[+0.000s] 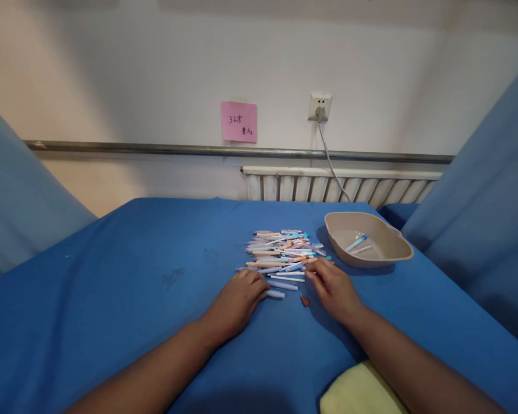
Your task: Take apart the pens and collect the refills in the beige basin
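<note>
A pile of pens and pen parts [280, 251] lies on the blue-covered table, in white, peach, orange and blue. My left hand [240, 296] rests at the pile's near left corner with its fingers curled over one end of a pale pen barrel [275, 294]. Another pale barrel [285, 285] lies just beyond it, close to several thin white sticks [287, 278]. At the near right side of the pile, my right hand [333, 286] has its thumb and fingertips pinched together; what they hold is too small to tell. Between the hands lies a small brown piece [304, 301].
A beige basin [371, 236] holding a few pens or parts stands at the right. Yellow cloth [358, 391] shows under my right forearm. Behind the table [133, 259] are a radiator [302, 184], a rail, a plugged socket [320, 107] and a pink note [239, 122]. Curtains hang on both sides.
</note>
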`<state>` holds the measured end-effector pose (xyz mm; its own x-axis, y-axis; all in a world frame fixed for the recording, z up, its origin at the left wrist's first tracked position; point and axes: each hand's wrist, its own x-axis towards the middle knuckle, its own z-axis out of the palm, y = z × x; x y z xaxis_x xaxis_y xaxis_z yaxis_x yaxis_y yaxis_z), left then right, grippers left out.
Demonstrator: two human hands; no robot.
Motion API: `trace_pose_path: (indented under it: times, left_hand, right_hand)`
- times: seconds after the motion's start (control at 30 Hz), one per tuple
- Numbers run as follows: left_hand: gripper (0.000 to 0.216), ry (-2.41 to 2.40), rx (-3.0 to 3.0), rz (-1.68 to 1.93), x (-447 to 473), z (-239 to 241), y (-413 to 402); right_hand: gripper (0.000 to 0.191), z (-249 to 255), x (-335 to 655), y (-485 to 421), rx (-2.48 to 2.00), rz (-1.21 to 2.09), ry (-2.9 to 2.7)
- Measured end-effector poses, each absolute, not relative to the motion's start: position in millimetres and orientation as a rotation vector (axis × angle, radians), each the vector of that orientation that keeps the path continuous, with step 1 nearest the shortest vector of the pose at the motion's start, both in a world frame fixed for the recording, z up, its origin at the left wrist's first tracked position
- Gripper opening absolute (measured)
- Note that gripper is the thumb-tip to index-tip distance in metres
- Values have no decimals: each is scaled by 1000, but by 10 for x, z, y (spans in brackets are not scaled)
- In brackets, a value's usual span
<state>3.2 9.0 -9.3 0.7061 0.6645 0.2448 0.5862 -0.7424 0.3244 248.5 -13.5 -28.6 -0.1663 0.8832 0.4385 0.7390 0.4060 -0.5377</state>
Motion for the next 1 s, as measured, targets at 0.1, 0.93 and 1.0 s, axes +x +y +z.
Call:
trace_pose_path:
  times: [0.1, 0.93, 1.0]
  left_hand:
    - [18, 1105, 2523, 653, -17, -99, 93]
    - [21, 1150, 2285, 773, -36, -46, 53]
    - [21, 1083, 2058, 726, 6, -47, 17]
  right_hand:
    - [20, -289, 2522, -134, -1278, 370, -1737]
    - [19, -237, 2496, -184, -1160, 445, -1718]
    - [18, -223, 2453, -194, -1154, 564, -1637]
